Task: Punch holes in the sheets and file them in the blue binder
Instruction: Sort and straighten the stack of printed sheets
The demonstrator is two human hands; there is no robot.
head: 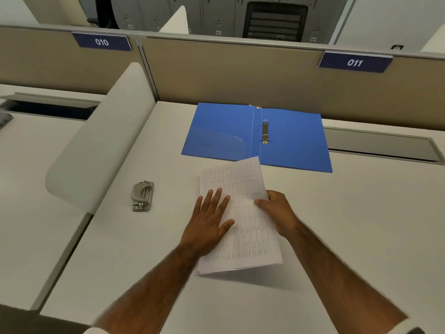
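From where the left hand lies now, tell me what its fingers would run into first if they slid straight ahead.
The left hand lies flat on the sheets, its fingers pointing up and slightly right. Going straight on, they would cross the paper and probably meet the near edge of the open blue binder first.

On my desk (337,213): 1 blue binder (221,133), open, w/ 1 ring clip (265,131). 1 hole punch (142,195). 1 small stack of sheets (243,227), exact no. can't tell. 2 number tags: 010 (102,41) & 011 (355,62).
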